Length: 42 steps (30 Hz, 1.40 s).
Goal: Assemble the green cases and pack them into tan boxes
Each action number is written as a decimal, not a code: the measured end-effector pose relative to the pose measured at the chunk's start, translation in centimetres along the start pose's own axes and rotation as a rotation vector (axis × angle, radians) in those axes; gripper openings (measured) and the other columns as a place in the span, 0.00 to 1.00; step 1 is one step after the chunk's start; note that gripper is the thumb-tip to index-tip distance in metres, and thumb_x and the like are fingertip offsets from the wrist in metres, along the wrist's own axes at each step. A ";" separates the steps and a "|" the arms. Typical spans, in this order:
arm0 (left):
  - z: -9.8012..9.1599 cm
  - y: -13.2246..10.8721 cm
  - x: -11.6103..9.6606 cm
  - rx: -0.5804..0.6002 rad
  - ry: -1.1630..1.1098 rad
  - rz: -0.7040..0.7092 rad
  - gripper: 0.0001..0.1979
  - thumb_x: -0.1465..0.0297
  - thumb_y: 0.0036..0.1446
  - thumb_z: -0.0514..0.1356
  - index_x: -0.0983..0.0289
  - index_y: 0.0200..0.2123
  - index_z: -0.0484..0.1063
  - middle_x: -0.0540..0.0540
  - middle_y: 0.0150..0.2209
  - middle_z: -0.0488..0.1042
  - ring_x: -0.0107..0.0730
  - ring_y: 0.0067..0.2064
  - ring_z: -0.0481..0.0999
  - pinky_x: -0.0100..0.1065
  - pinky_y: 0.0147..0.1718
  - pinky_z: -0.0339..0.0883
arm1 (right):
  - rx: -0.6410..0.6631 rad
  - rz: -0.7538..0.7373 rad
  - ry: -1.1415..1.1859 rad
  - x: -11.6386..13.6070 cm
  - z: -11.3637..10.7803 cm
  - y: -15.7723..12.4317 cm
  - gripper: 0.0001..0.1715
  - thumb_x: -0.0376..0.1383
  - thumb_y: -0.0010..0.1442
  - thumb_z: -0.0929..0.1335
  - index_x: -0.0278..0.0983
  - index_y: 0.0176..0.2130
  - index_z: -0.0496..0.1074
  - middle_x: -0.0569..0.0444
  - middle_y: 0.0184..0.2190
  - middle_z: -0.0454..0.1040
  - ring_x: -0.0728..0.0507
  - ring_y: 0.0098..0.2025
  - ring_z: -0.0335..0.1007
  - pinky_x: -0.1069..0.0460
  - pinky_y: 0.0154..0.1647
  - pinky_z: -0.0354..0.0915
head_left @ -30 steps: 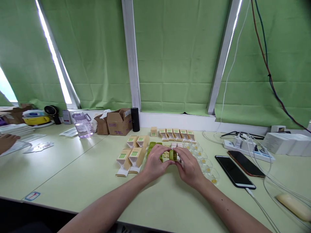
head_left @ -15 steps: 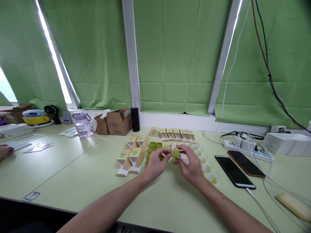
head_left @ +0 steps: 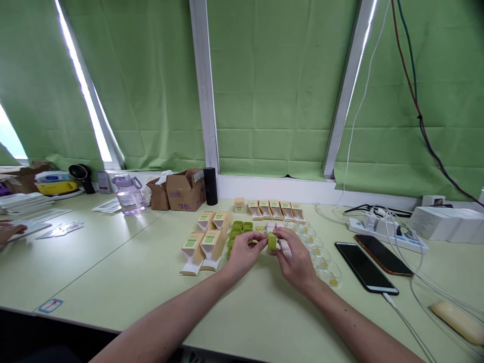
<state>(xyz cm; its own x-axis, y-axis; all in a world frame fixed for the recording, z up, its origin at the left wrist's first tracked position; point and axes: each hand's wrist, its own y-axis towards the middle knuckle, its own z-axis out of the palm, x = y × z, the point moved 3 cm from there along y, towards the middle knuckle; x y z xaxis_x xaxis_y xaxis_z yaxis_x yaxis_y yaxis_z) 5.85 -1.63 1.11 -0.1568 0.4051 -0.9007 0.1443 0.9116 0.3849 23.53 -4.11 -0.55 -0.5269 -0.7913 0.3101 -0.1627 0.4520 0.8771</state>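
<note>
Held up in front of me is a small green case (head_left: 272,241), pinched between the thumb and fingers of my right hand (head_left: 297,257). A small white part shows at its lower right side. The thumb and fingertips of my left hand (head_left: 244,252) are pinched together at the left side of this case; what they hold, if anything, is too small to make out. Behind my left hand stand several green open cases (head_left: 237,225) in rows. Tiny yellowish pieces (head_left: 259,229) lie between the hands, and pale pink-white pieces (head_left: 284,250) are partly hidden by my right hand.
Clear plastic shells (head_left: 324,263) with yellow spots line up right of my hand. Folded cardboard boxes (head_left: 208,245) stand left and behind. Two phones (head_left: 365,267), a power strip (head_left: 389,236) and cables are at right. A co-worker's hand (head_left: 9,232) is far left.
The green case has turned and shifted slightly left and down in my right hand, closer to my left fingertips. The co-worker's hand at far left has moved a little.
</note>
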 end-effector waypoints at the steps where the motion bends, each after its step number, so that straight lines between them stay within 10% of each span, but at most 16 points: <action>1: 0.0 0.0 -0.1 0.001 -0.001 0.000 0.12 0.62 0.54 0.67 0.66 0.33 0.80 0.58 0.33 0.82 0.34 0.33 0.78 0.33 0.35 0.71 | 0.001 -0.002 -0.002 -0.1 0.0 0.0 0.24 0.30 0.67 0.67 0.43 0.61 0.68 0.44 0.56 0.77 0.35 0.61 0.74 0.36 0.62 0.73; 42: -0.1 0.1 0.2 0.015 -0.107 -0.047 0.17 0.57 0.52 0.72 0.66 0.30 0.78 0.54 0.28 0.78 0.32 0.32 0.76 0.33 0.37 0.72 | 0.010 0.022 0.010 0.0 -0.1 0.2 0.20 0.32 0.68 0.66 0.42 0.58 0.69 0.44 0.55 0.78 0.35 0.60 0.75 0.37 0.60 0.75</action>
<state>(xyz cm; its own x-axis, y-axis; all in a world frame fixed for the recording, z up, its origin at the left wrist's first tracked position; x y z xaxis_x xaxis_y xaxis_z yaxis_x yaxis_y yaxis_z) 5.71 -1.45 1.00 -0.0583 0.3514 -0.9344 0.1536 0.9280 0.3394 23.63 -4.08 -0.37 -0.5221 -0.7851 0.3333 -0.1592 0.4737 0.8662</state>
